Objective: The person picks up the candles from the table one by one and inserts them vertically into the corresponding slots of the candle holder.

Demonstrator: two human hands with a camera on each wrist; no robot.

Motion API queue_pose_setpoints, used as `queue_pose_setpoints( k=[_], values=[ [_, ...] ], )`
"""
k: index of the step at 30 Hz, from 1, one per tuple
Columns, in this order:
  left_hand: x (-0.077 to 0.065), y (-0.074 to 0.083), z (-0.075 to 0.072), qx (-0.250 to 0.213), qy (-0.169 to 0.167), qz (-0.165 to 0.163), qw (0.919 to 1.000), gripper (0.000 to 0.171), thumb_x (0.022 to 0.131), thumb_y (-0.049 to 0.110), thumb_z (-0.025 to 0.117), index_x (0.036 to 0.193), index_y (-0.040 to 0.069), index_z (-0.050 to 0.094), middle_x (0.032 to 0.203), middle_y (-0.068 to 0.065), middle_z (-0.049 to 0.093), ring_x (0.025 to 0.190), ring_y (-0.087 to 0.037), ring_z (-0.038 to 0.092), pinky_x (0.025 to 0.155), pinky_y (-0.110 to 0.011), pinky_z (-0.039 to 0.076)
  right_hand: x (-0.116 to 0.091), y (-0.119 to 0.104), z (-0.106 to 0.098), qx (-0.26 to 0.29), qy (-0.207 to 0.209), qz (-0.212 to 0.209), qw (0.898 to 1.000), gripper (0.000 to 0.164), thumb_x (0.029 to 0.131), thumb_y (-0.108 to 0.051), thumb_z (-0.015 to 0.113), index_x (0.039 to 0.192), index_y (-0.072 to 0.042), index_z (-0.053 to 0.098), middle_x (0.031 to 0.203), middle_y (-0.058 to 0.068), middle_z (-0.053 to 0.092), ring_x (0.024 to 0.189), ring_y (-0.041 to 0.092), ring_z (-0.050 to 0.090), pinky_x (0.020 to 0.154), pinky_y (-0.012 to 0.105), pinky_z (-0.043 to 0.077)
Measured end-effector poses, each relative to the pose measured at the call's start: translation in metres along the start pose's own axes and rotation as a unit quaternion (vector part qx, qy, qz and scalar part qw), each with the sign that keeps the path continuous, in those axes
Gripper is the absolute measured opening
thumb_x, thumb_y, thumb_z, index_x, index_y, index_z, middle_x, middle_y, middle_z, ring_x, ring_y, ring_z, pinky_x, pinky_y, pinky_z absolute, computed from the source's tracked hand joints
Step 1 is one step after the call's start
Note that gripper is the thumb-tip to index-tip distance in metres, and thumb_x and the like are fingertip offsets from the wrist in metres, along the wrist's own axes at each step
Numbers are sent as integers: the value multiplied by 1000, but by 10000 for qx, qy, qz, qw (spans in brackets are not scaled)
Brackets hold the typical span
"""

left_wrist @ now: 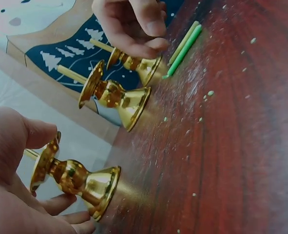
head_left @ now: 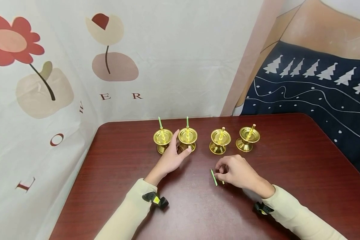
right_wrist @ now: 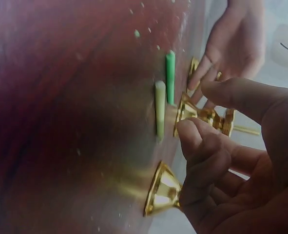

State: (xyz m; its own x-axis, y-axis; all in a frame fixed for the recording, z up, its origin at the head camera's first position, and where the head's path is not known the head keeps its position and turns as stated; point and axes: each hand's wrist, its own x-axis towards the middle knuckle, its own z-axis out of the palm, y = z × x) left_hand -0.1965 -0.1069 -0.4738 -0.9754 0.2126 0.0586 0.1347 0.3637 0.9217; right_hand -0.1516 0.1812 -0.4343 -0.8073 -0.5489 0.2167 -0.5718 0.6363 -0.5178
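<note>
My left hand (head_left: 171, 156) is spread about the second brass candle holder from the left (head_left: 188, 136), its thumb near the dish in the left wrist view. That holder stands upright with a green-topped candle (head_left: 187, 122) in it. My right hand (head_left: 235, 170) hovers low over the table, thumb and fingertips apart with nothing between them. Close below its fingertips lie a thin green candle (right_wrist: 170, 78) and a paler yellow-green candle (right_wrist: 160, 109), side by side. In the head view the right hand partly hides the paler one.
At the left end stands another brass holder (head_left: 163, 137) with a green-topped candle. Two more, a middle-right holder (head_left: 220, 137) and a far-right holder (head_left: 248, 136), carry shorter candle pieces. Small crumbs dot the dark red table (head_left: 123, 160). Printed cloth (head_left: 180, 66) hangs behind.
</note>
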Motion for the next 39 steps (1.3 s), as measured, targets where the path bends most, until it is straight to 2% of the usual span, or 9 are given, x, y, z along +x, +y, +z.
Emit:
queue_pose_setpoints(
  k=[5,10,13,17,21,23,28,30,39],
  values=[
    [-11,-5,0,534,65,115,9985,102,101,40,80,176,18,16,159,-22,54,145,-39,56,121,-56,42,-1,-4,6,-149,-194,-75,9997,27,79,-23,99,79,-22,72,68,-24,53,64,-6,52,61,25,48],
    [-29,35,2,519,-347,269,9977,90,103,28,78,174,13,25,145,-22,63,127,-39,68,109,-56,53,-2,-7,9,-203,-335,-26,9992,32,76,-23,100,76,-23,68,67,-22,53,63,-6,50,60,25,47],
    [-30,58,9,337,-755,347,9960,86,104,23,77,173,13,28,148,-23,63,130,-40,66,113,-54,50,-2,-6,11,-113,-316,-107,9994,31,74,-18,100,77,-22,69,68,-21,56,62,-6,52,59,26,49],
    [-16,68,24,305,-1090,431,9926,83,106,26,74,174,15,27,156,-19,59,141,-38,60,119,-50,46,-4,4,21,76,-129,-452,9989,29,73,-13,98,79,-21,70,69,-22,58,62,-6,54,57,26,50],
    [6,66,40,393,-1218,515,9904,85,106,31,72,175,15,25,161,-18,55,147,-36,55,120,-50,45,-6,10,26,140,-30,-626,9979,22,74,-6,88,79,-20,72,69,-21,60,62,-5,53,55,26,49],
    [21,57,50,480,-1233,549,9897,88,105,35,73,176,17,24,163,-19,52,148,-36,54,118,-52,46,-5,1,20,125,-182,-404,9989,21,74,-3,85,78,-20,73,69,-21,61,62,-5,53,57,25,50],
    [43,52,62,704,-1175,525,9892,93,104,42,73,177,19,20,169,-19,45,151,-33,50,119,-52,45,-6,-12,12,-9,-508,53,9987,21,74,1,78,77,-19,75,69,-19,62,61,-4,51,59,23,49],
    [44,60,63,771,-1162,453,9892,94,104,42,72,177,19,19,170,-19,44,152,-32,49,121,-51,43,-7,-13,12,-18,-524,54,9986,20,72,1,75,77,-18,75,68,-20,61,59,-5,50,57,23,48],
    [55,66,72,740,-1157,211,9903,95,103,45,77,176,20,21,163,-25,50,148,-34,53,120,-51,43,-8,-13,0,-72,-394,-271,9988,25,67,-1,78,69,-24,69,64,-25,52,60,-6,48,55,21,44]
  ],
)
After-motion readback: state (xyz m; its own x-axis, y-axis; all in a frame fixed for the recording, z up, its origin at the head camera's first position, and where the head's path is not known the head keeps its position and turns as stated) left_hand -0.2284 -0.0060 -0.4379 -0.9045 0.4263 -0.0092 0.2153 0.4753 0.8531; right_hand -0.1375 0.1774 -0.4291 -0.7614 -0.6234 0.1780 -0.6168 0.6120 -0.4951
